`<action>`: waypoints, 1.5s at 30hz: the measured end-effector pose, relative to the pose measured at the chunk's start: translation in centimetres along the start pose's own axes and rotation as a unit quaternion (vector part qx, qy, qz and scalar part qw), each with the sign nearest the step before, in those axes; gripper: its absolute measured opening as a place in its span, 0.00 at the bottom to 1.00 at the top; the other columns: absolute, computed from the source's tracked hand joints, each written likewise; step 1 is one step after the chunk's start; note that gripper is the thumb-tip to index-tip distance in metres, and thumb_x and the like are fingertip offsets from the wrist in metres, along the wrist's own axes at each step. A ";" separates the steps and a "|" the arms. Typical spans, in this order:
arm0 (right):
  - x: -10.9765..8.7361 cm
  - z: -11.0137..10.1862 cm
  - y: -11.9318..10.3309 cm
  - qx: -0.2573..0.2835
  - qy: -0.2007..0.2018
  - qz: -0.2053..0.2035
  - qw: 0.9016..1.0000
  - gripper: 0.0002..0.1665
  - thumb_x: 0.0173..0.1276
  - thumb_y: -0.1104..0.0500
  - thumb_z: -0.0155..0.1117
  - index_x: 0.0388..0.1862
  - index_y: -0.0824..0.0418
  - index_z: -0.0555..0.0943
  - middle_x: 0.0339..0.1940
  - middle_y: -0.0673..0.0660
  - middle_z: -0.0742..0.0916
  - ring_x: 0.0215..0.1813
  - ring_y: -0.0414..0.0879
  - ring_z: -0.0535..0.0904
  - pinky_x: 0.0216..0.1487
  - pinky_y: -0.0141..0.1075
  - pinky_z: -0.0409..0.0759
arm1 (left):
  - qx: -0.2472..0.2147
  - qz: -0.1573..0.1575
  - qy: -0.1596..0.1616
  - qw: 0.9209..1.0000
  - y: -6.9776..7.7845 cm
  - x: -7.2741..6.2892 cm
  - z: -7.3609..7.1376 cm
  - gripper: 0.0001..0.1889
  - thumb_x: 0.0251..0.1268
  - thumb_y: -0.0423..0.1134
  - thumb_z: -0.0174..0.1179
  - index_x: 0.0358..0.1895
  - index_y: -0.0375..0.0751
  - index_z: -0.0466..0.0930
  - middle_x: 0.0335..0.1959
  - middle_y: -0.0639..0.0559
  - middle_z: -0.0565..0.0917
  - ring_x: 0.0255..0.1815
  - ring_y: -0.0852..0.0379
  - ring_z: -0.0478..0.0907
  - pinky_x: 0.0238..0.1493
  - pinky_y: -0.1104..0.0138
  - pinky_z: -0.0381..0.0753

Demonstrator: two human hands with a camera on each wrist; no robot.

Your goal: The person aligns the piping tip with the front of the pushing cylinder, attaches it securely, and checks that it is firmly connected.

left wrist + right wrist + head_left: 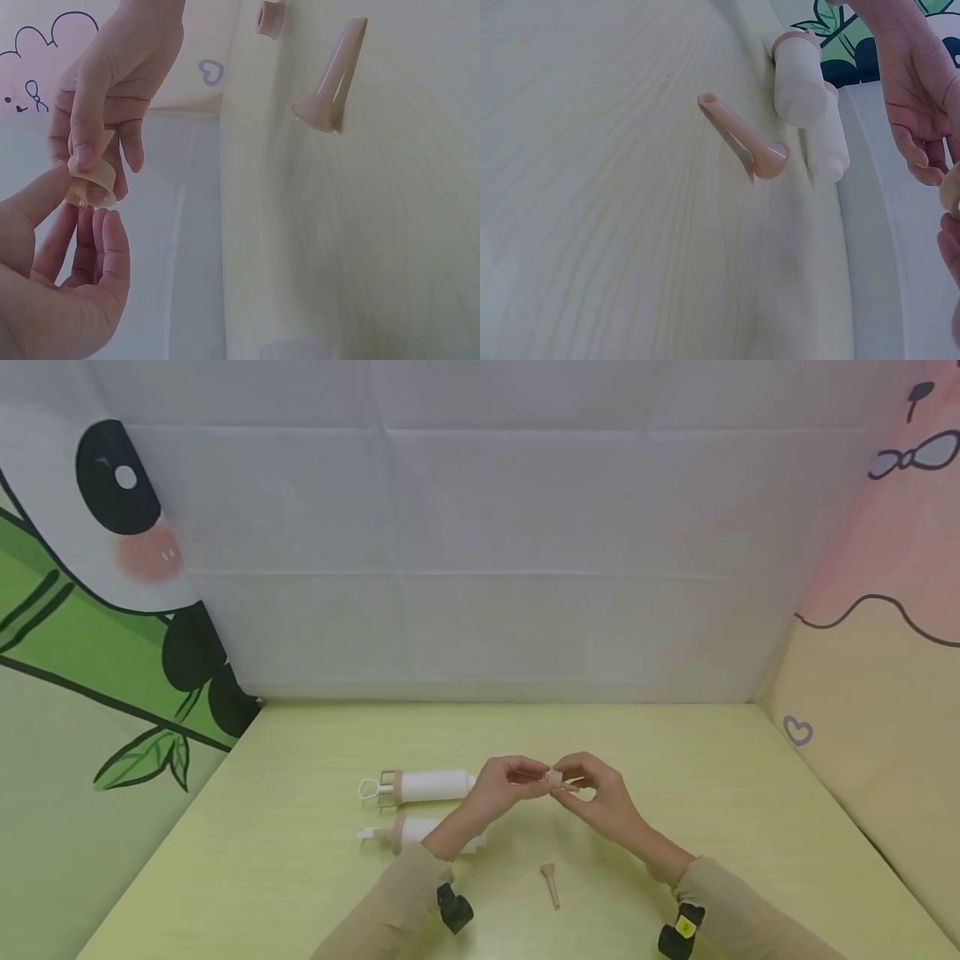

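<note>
A small beige threaded-looking ring cap [555, 778] is held above the table between both hands. My left hand [510, 785] pinches one side of it, thumb and fingertips at its rim in the left wrist view. My right hand [600, 789] pinches the other side, and a slim beige piece [572, 788] sticks out from the cap under its fingers. Most of that piece is hidden. Below the hands, a beige flared nozzle [551, 885] lies on the table. Another beige ring [271, 19] rests there, seen in the left wrist view.
Two white syringe-like barrels with beige collars lie on the table to the left, the farther barrel [435, 786] with a loop handle, the nearer barrel [420, 832] partly behind my left forearm. A white wall sheet [480, 568] hangs behind the yellowish table [300, 902].
</note>
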State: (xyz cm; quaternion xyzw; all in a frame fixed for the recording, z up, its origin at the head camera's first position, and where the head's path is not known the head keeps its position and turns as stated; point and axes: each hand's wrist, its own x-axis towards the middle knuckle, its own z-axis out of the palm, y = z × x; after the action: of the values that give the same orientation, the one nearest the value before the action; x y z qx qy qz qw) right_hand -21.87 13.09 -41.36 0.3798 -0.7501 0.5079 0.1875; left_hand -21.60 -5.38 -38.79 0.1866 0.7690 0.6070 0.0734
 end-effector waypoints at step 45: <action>-0.6 -0.4 1.5 0.068 0.015 0.032 0.997 0.15 0.52 0.79 0.61 0.41 0.76 0.74 0.36 0.68 0.80 0.37 0.48 0.80 0.36 0.34 0.80 | 0.041 0.015 0.002 0.999 -3.0 1.6 0.9 0.12 0.56 0.35 0.62 0.45 0.37 0.82 0.42 0.45 0.82 0.41 0.53 0.78 0.39 0.68 0.78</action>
State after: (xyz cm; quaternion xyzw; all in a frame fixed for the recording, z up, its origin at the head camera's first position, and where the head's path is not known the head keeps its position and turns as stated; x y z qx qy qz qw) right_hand -22.71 13.96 -42.51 0.3600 -0.7229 0.5688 0.1559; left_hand -23.36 -4.51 -41.71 0.1995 0.7903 0.5767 0.0549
